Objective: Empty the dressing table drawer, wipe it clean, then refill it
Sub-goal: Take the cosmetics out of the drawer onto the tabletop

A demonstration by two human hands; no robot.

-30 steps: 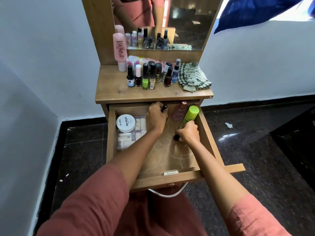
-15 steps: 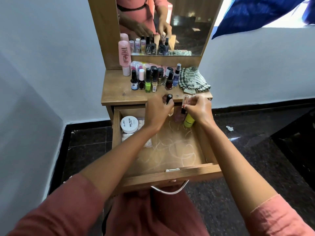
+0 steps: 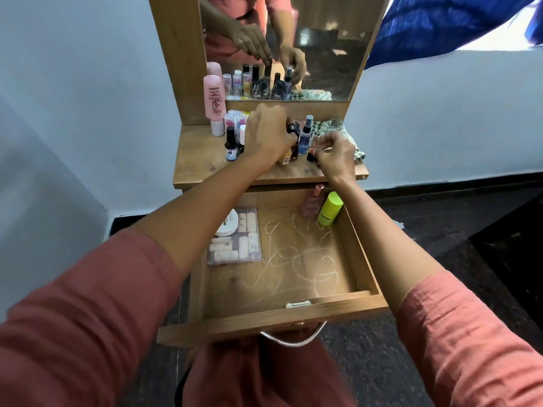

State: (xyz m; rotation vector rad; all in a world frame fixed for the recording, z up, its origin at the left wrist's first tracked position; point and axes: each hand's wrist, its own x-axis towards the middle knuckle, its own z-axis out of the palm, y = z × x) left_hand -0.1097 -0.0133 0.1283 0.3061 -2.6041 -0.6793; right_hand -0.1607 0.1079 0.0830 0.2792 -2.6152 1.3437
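We note both hands have lifted out of the drawer (image 3: 279, 322) since half a second ago and are now over the tabletop (image 3: 199, 164). Left hand (image 3: 269, 136) curls round a black-capped bottle (image 3: 292, 129) in the bottle row. Right hand (image 3: 335, 156) pinches a small bottle (image 3: 311, 156), blurred, by the checked cloth (image 3: 329, 126). Drawer still open, holding pink bottle (image 3: 312, 202), green bottle (image 3: 329, 209), white jar (image 3: 226, 226) and clear pouch (image 3: 236, 245).

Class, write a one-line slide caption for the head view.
Left hand grips a black-capped bottle, right hand pinches a small bottle above the tabletop; a green bottle sits in the open drawer.
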